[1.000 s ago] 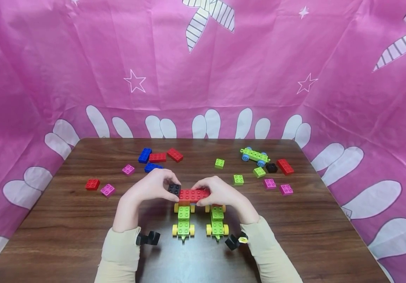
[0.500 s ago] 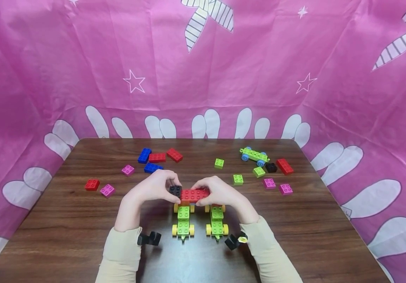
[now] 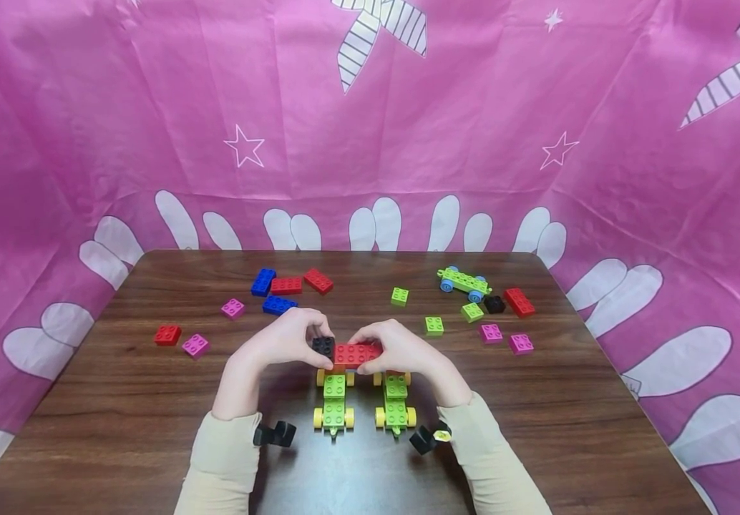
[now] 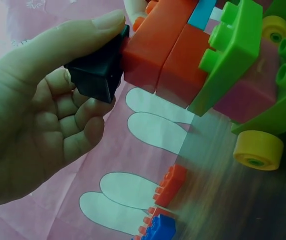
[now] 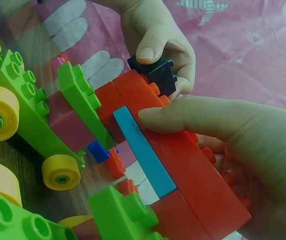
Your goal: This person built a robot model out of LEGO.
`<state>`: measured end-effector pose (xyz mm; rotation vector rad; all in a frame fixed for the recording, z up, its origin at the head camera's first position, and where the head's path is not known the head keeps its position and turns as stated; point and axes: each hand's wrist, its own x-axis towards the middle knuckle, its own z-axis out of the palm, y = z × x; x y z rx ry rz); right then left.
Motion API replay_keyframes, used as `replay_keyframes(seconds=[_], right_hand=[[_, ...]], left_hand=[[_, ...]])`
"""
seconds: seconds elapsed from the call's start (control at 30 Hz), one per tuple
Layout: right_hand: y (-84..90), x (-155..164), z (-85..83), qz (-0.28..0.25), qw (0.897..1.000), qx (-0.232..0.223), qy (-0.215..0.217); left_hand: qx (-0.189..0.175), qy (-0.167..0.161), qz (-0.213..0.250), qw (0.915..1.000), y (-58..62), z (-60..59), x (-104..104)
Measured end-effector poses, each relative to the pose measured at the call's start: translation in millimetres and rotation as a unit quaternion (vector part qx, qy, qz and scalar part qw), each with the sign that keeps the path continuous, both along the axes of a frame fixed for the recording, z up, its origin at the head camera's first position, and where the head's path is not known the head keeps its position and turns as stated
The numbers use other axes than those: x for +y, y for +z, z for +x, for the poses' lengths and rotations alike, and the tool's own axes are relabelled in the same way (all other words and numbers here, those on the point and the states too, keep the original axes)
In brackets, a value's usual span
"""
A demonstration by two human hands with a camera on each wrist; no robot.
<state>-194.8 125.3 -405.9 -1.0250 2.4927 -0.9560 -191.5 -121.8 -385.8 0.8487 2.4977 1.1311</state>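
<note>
In the left hand [image 3: 285, 338], a studded black brick [image 3: 323, 347] perhaps touches red plastic [image 3: 351, 355].

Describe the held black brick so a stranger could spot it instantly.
On the brown table, find the two green vehicles with yellow wheels, standing side by side. Above their far ends is a long red brick, and the left grip holds the black brick at its left end. Unlike the other black brick, loose near the blue-wheeled base, it is held.
</note>
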Motion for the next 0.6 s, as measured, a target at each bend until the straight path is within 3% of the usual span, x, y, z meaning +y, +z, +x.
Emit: replay_keyframes(seconds=[0.6], right_hand=[[1.0, -0.8, 0.8, 0.000, 1.000, 0.005, -0.003]], left_hand=[[-0.039, 0.050, -0.014, 0.9979, 2.5, 3.5, 7.5]])
